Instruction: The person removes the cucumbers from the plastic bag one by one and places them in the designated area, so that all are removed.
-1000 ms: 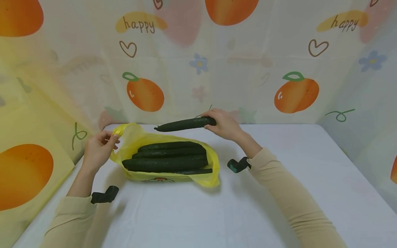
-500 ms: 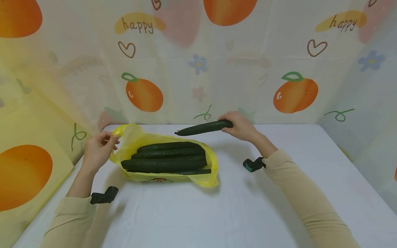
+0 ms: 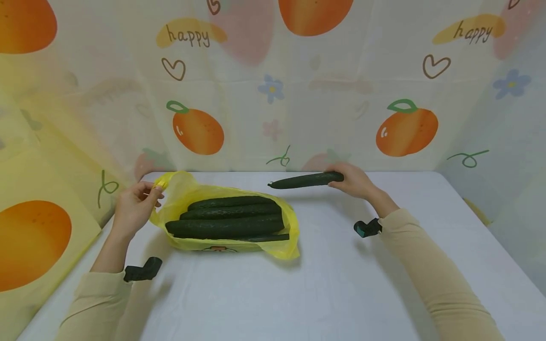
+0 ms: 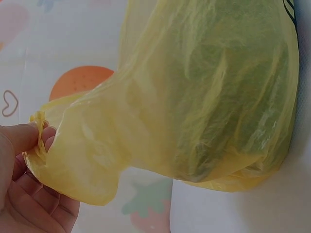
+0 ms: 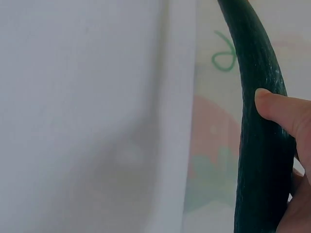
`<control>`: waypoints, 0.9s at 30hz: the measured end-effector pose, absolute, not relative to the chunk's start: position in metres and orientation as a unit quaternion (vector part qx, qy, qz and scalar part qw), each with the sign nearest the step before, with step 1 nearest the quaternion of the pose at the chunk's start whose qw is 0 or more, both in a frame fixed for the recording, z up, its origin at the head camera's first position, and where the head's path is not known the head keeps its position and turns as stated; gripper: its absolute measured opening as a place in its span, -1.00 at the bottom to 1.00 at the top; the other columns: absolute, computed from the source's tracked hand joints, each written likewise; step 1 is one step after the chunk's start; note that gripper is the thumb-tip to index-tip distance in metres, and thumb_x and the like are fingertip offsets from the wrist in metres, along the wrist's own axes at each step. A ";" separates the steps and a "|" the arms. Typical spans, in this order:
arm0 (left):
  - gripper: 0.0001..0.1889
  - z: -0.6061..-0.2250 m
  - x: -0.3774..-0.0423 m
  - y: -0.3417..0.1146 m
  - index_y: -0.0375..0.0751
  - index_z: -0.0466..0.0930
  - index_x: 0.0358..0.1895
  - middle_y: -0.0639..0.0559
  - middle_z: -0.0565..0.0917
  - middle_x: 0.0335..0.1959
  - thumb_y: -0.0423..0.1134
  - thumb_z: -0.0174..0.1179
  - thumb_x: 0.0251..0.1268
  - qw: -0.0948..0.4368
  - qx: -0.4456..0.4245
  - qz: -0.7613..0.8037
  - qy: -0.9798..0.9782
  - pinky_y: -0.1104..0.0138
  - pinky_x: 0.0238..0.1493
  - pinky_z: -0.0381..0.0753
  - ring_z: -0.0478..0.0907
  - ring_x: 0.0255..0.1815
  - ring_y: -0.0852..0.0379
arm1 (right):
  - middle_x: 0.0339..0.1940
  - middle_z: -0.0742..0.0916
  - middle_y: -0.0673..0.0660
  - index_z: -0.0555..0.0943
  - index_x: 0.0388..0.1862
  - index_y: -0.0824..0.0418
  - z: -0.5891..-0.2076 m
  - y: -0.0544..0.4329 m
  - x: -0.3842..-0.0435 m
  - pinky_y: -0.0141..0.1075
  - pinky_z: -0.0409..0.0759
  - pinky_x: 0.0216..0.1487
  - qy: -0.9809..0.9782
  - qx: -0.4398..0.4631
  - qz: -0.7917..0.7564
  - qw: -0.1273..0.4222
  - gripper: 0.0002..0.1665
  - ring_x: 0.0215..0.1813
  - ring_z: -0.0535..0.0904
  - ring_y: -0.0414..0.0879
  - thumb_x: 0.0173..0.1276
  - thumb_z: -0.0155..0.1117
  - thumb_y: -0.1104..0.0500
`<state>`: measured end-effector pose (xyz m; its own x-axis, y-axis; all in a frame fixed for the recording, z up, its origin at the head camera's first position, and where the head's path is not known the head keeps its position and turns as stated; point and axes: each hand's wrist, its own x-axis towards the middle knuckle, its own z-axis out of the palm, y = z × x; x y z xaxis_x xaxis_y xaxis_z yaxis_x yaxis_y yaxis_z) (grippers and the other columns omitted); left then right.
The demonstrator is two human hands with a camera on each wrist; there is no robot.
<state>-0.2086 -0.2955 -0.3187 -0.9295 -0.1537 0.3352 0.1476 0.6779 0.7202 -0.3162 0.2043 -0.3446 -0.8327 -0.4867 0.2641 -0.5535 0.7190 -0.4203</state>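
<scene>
A yellow plastic bag (image 3: 294, 237) lies on its side on the table, its mouth facing up and toward me, with several dark green cucumbers (image 3: 226, 225) side by side in it. My left hand (image 3: 134, 203) pinches the bag's gathered handle at its left end; the left wrist view shows thumb and finger on the twisted plastic (image 4: 41, 128). To the right of the bag, my right hand (image 3: 354, 182) grips one cucumber (image 3: 304, 181) by its right end, held roughly level above the back of the table. In the right wrist view the thumb (image 5: 274, 107) presses along its side.
A white cloth covers the table (image 3: 341, 289). Behind it hangs a curtain (image 3: 324, 104) printed with oranges and hearts, which also runs along both sides. Black camera mounts sit on the left wrist (image 3: 142, 270) and right wrist (image 3: 368, 228).
My right hand has carried the cucumber rightward, away from above the bag, and slightly lower. The left hand and the bag have stayed where they were.
</scene>
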 end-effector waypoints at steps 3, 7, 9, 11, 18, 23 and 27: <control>-0.67 -0.319 -0.209 -0.296 -0.34 0.53 -0.21 0.48 0.51 -0.57 -0.08 0.04 0.34 0.190 0.000 -0.402 -0.896 0.43 -0.68 0.43 0.50 -0.56 0.39 | 0.00 0.63 0.23 0.55 0.03 0.28 -0.349 0.215 -0.318 0.00 0.39 0.10 -0.929 0.266 0.251 0.057 -0.59 0.04 0.48 0.11 0.17 0.30 0.24; -0.67 -0.321 -0.210 -0.297 -0.38 0.54 -0.21 0.44 0.54 -0.57 -0.10 0.05 0.34 0.193 -0.004 -0.402 -0.895 0.44 -0.70 0.42 0.50 -0.57 0.40 | 0.04 0.60 0.26 0.53 0.07 0.28 -0.353 0.225 -0.320 0.03 0.37 0.12 -0.932 0.253 0.255 0.040 -0.56 0.06 0.47 0.13 0.18 0.29 0.24; -0.67 -0.322 -0.210 -0.298 -0.37 0.54 -0.21 0.44 0.54 -0.57 -0.10 0.05 0.34 0.193 -0.003 -0.401 -0.895 0.45 -0.71 0.42 0.50 -0.57 0.40 | 0.05 0.60 0.26 0.53 0.07 0.27 -0.354 0.228 -0.321 0.03 0.37 0.13 -0.933 0.249 0.257 0.033 -0.56 0.07 0.46 0.14 0.19 0.29 0.24; -0.67 -0.322 -0.211 -0.298 -0.36 0.54 -0.21 0.47 0.53 -0.57 -0.08 0.04 0.34 0.192 -0.001 -0.400 -0.896 0.45 -0.71 0.41 0.50 -0.57 0.40 | 0.04 0.60 0.26 0.53 0.07 0.27 -0.356 0.232 -0.322 0.03 0.36 0.13 -0.934 0.244 0.259 0.028 -0.56 0.06 0.46 0.14 0.19 0.29 0.24; -0.65 -0.322 -0.215 -0.299 -0.31 0.53 -0.22 0.49 0.52 -0.57 -0.03 0.03 0.34 0.184 0.007 -0.398 -0.899 0.42 -0.68 0.44 0.50 -0.57 0.40 | 0.05 0.59 0.29 0.52 0.07 0.29 -0.361 0.249 -0.325 0.06 0.35 0.14 -0.936 0.229 0.266 0.020 -0.56 0.07 0.45 0.17 0.19 0.29 0.25; -0.62 -0.322 -0.216 -0.299 -0.35 0.53 -0.19 0.53 0.50 -0.59 -0.02 0.02 0.34 0.183 0.011 -0.399 -0.898 0.41 -0.68 0.44 0.51 -0.57 0.37 | 0.04 0.59 0.32 0.53 0.05 0.31 -0.365 0.257 -0.326 0.07 0.35 0.15 -0.935 0.227 0.271 0.017 -0.57 0.06 0.44 0.17 0.17 0.30 0.27; -0.64 -0.323 -0.217 -0.298 -0.33 0.54 -0.21 0.55 0.49 -0.60 -0.03 0.03 0.34 0.185 0.011 -0.399 -0.898 0.42 -0.69 0.43 0.50 -0.58 0.39 | 0.04 0.59 0.32 0.53 0.05 0.32 -0.366 0.260 -0.324 0.07 0.35 0.14 -0.936 0.223 0.273 0.010 -0.57 0.04 0.44 0.17 0.17 0.29 0.28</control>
<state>-0.2173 -0.2977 -0.3225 -0.9314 -0.1678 0.3231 0.1276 0.6808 0.7212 -0.3244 0.2602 -0.3663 -0.9006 -0.4114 0.1403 -0.4224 0.7520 -0.5060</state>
